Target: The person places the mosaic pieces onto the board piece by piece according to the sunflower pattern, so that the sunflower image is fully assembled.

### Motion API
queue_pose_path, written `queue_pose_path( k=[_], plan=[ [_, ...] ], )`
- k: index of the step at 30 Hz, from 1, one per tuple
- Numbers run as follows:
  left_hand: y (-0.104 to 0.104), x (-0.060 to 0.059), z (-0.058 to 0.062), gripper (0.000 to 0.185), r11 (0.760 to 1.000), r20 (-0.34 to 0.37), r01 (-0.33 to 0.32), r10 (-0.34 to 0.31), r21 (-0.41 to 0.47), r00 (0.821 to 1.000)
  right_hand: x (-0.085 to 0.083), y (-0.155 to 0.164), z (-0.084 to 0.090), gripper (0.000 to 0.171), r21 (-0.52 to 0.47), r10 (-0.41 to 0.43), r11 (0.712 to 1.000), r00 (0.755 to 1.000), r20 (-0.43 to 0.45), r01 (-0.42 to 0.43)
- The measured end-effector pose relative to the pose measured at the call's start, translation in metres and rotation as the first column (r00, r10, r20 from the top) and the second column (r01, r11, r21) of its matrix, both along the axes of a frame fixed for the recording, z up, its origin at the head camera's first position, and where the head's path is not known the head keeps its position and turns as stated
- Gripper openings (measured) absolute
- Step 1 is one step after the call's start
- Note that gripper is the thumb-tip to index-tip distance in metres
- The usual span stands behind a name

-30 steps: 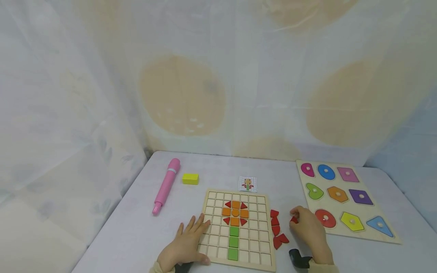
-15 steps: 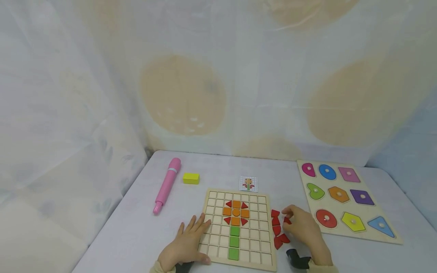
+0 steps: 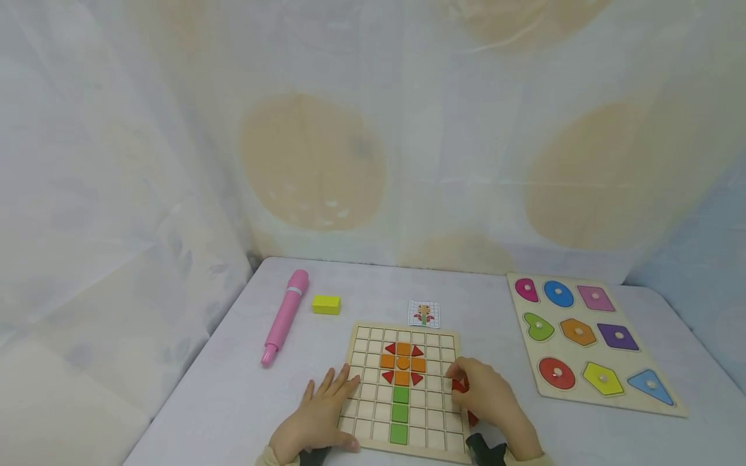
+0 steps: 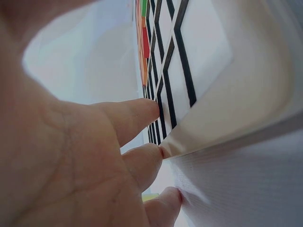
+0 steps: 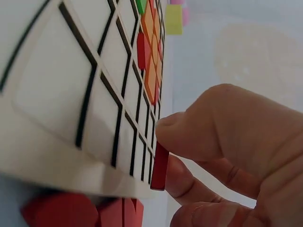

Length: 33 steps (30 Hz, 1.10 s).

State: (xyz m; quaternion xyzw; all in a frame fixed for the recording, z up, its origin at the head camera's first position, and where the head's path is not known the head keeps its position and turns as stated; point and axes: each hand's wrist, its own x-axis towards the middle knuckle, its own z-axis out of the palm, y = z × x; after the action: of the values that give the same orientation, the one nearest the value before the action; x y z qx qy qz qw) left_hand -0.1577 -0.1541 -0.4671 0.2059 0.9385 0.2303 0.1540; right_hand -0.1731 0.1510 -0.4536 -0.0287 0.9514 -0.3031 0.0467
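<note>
Head view: my right hand (image 3: 486, 396) pinches a red piece (image 3: 458, 386) between thumb and fingers over the right columns of the grid board (image 3: 373, 414). From my right wrist, the red piece (image 5: 160, 166) stands on edge, its long axis across the board's face; my fingers hide its shape. My left hand (image 3: 317, 417) lies spread, fingertips (image 4: 154, 153) against the board's left edge. Loose red pieces (image 5: 61, 210) lie mostly hidden beneath my right hand.

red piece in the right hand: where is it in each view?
Head: red piece at the grid board's right edge, under the right hand.
Left wrist: not in it.
Right wrist: red piece pinched, low centre.
Shared landmark: orange flower tiles.
</note>
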Motion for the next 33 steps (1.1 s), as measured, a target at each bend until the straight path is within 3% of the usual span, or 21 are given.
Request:
queue_pose_path(
  k=[10, 18, 25, 33],
  plan=[
    [0.000, 0.000, -0.002, 0.108, 1.000, -0.008, 0.002, -0.002, 0.000, 1.000, 0.005, -0.021, -0.003, 0.024, -0.034, 0.088, 0.996, 0.996, 0.028, -0.087],
    [0.000, 0.000, -0.002, 0.108, 1.000, -0.006, 0.007, -0.007, -0.003, 1.000, 0.007, -0.031, -0.010, 0.023, -0.006, 0.140, 0.990, 0.990, -0.015, -0.140],
    [0.000, 0.000, 0.003, 0.108, 1.000, -0.009, 0.012, -0.012, -0.009, 1.000, 0.006, -0.033, -0.014, 0.026, 0.000, 0.113, 0.994, 0.993, -0.042, -0.113],
    [-0.001, -0.001, -0.001, 0.108, 1.000, -0.016, 0.012, -0.012, -0.011, 1.000, 0.006, -0.032, -0.014, 0.027, -0.005, 0.077, 0.997, 0.996, -0.040, -0.077]
  ],
)
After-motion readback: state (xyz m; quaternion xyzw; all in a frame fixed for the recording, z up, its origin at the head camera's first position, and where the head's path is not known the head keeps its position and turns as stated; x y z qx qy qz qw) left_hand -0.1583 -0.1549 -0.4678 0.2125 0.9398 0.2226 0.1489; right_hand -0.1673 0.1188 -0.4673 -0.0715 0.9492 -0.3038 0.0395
